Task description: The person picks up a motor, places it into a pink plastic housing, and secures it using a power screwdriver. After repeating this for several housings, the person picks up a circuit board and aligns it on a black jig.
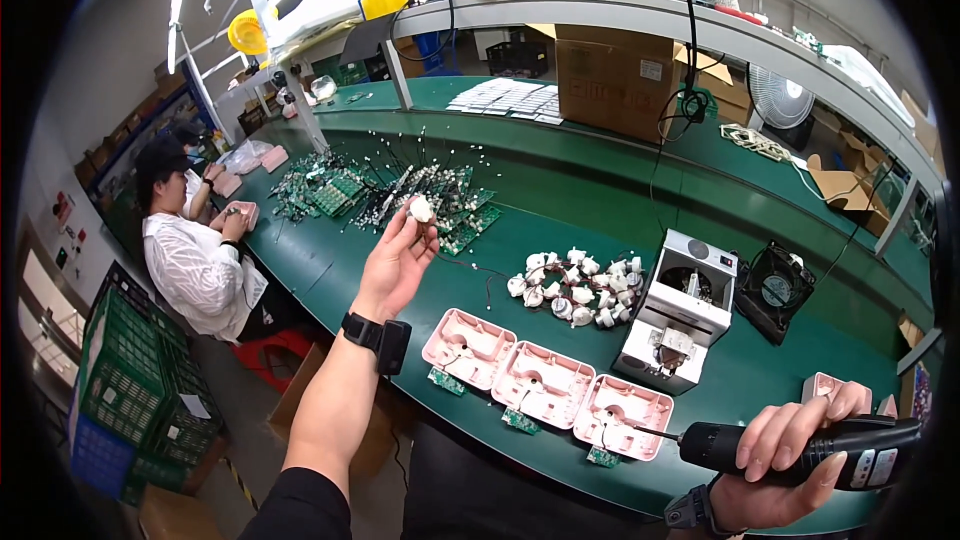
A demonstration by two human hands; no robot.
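My left hand [393, 260] is raised over the bench, its fingers closed around a small white plastic part [421, 210] with a dark wire trailing below. In my right hand [772, 440] is a black electric screwdriver [712, 448], lying nearly level. Its thin bit reaches over the rightmost of three open pink plastic housings [632, 410]; I cannot tell whether it touches. The left housing [468, 344] and the middle housing [543, 383] sit beside it in a row. Each has a small green circuit board [521, 421] hanging at its near edge.
Behind the housings are several white wired parts [575, 290]. A grey-white machine [682, 300] stands to their right, near a black stand [775, 288]. Circuit boards [335, 190] are heaped at far left, where a co-worker [195, 250] sits. A metal shelf [540, 12] spans the back.
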